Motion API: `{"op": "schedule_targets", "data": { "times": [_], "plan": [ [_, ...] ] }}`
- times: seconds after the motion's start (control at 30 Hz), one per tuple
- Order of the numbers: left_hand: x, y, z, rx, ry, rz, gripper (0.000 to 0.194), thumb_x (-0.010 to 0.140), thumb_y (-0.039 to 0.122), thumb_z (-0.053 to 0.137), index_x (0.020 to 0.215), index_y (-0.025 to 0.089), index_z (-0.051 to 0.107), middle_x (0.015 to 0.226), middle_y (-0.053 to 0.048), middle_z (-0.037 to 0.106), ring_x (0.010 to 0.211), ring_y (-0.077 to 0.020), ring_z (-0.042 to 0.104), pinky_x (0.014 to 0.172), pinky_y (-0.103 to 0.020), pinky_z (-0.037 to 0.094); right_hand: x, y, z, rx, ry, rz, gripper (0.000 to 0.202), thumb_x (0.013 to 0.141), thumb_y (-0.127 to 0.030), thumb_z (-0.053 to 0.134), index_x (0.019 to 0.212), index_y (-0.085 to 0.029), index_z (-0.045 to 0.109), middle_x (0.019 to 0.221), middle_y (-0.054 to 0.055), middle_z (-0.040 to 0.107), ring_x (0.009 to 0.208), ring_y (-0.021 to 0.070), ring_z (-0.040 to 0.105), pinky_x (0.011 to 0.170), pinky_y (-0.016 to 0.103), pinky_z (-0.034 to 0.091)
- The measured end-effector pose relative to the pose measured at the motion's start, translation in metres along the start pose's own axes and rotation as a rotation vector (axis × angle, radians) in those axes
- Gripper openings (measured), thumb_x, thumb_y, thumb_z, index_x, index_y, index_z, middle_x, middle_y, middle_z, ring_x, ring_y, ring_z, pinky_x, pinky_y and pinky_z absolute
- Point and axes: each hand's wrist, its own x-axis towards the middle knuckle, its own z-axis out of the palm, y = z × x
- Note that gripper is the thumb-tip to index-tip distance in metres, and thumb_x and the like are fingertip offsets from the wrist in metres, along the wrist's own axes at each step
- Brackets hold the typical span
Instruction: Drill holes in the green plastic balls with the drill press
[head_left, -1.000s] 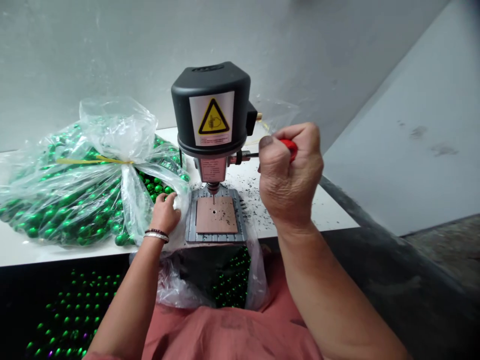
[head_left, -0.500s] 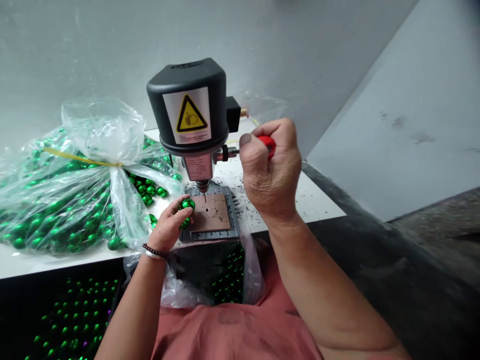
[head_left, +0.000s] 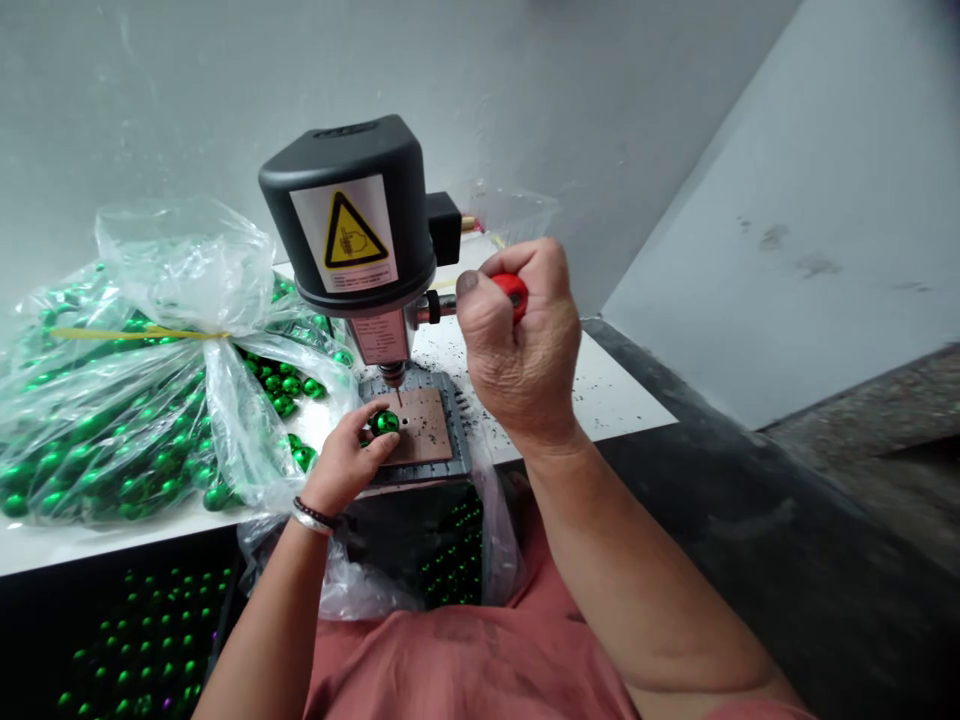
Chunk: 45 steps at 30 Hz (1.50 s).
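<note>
Between the thumb and fingers of my left hand (head_left: 351, 457) is a shiny green ball (head_left: 385, 424), close to the hole in a brown board (head_left: 427, 430). Part of another green ball shows behind the thumb, inside the hand. The thin drill bit (head_left: 399, 394) points down just above the held ball, apart from it. My right hand (head_left: 523, 345) is wrapped round the red knob (head_left: 513, 292) of the feed lever on the black drill press (head_left: 345, 215). A grey slotted base (head_left: 459, 440) lies under the board.
A clear plastic bag (head_left: 135, 400) of green balls, tied with a yellow strip, covers the left of the white table (head_left: 622, 400). Loose green balls (head_left: 289, 385) lie beside it. Dark shavings surround the base. Below, a black tray (head_left: 142, 640) holds many green balls.
My left hand has moved right relative to the board, bringing the green ball toward the hole under the drill bit. My right hand keeps its grip on the lever. The whole view has shifted slightly.
</note>
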Motion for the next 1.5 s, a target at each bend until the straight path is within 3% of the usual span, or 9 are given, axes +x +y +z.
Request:
{"op": "schedule_targets", "data": {
  "times": [0.17,0.5,0.6,0.7,0.87,1.0,1.13,1.3,1.5],
  "plan": [
    [0.001,0.006,-0.005,0.561,-0.001,0.138,0.043,0.077,0.039,0.055,0.114,0.018,0.061,0.110,-0.012,0.060,0.093,-0.0247,0.061,0.087,-0.036,0.045,-0.001,0.000,-0.001,-0.014,-0.013,0.008,0.015,0.082,-0.032,0.046,0.075,-0.020,0.041,0.065,-0.007,0.043,0.054,0.0002,0.037,0.053,0.013,0.037],
    [-0.002,0.015,-0.024,0.728,-0.167,0.152,0.028,0.072,0.023,0.057,0.100,0.020,0.063,0.097,-0.009,0.062,0.087,-0.0226,0.061,0.080,-0.033,0.046,-0.001,0.001,-0.001,-0.037,-0.011,-0.019,0.018,0.082,-0.036,0.044,0.075,-0.020,0.042,0.064,-0.006,0.042,0.052,0.0009,0.038,0.051,0.016,0.038],
    [-0.002,0.017,-0.024,0.660,-0.089,0.190,0.029,0.072,0.026,0.059,0.100,0.020,0.064,0.103,-0.010,0.060,0.089,-0.0229,0.060,0.083,-0.033,0.046,-0.001,0.001,-0.001,-0.042,-0.017,-0.021,0.018,0.083,-0.037,0.043,0.075,-0.020,0.043,0.063,-0.006,0.041,0.052,0.0008,0.038,0.051,0.016,0.037],
    [-0.001,0.021,-0.023,0.430,0.006,0.186,0.039,0.073,0.037,0.059,0.108,0.020,0.063,0.106,-0.009,0.060,0.091,-0.0215,0.059,0.085,-0.032,0.045,-0.002,0.001,-0.002,-0.043,-0.022,-0.019,0.018,0.083,-0.037,0.043,0.075,-0.020,0.042,0.062,-0.007,0.040,0.052,0.0008,0.038,0.051,0.015,0.037],
    [0.003,0.020,-0.017,-0.157,-0.108,-0.078,0.042,0.076,0.044,0.052,0.106,0.016,0.063,0.074,-0.002,0.063,0.066,-0.0148,0.058,0.063,-0.026,0.045,0.003,-0.001,-0.001,-0.025,-0.022,-0.017,0.016,0.083,-0.034,0.043,0.073,-0.020,0.040,0.060,-0.007,0.036,0.050,0.0010,0.036,0.051,0.015,0.035],
    [0.009,0.009,-0.011,-0.356,-0.075,-0.226,0.050,0.073,0.044,0.056,0.110,0.011,0.058,0.061,-0.002,0.060,0.059,-0.0140,0.056,0.054,-0.023,0.041,0.018,-0.003,0.002,-0.009,-0.008,-0.023,0.021,0.080,-0.033,0.048,0.067,-0.021,0.036,0.057,-0.006,0.034,0.051,0.0032,0.031,0.052,0.017,0.034],
    [0.013,0.007,-0.009,-0.381,-0.063,-0.247,0.059,0.072,0.045,0.056,0.121,0.012,0.052,0.071,-0.003,0.062,0.061,-0.0130,0.056,0.056,-0.024,0.042,0.041,-0.003,0.009,-0.102,-0.049,0.036,0.028,0.077,-0.032,0.052,0.062,-0.021,0.030,0.055,-0.006,0.030,0.053,0.0045,0.028,0.051,0.018,0.029],
    [0.016,0.011,-0.005,-0.239,-0.100,-0.190,0.053,0.073,0.046,0.054,0.116,0.016,0.056,0.082,-0.002,0.062,0.057,-0.0101,0.053,0.054,-0.023,0.041,0.066,0.004,0.018,-0.113,-0.131,0.066,0.029,0.080,-0.038,0.041,0.063,-0.019,0.028,0.057,-0.007,0.028,0.055,0.0045,0.024,0.054,0.019,0.023],
    [0.018,0.013,-0.001,-0.082,-0.099,-0.171,0.045,0.076,0.041,0.051,0.113,0.018,0.057,0.073,0.001,0.059,0.056,-0.0107,0.052,0.053,-0.023,0.041,0.080,0.013,0.029,-0.149,-0.149,0.099,0.029,0.077,-0.039,0.041,0.061,-0.019,0.027,0.057,-0.005,0.024,0.056,0.0060,0.021,0.053,0.021,0.018]
  ]
}}
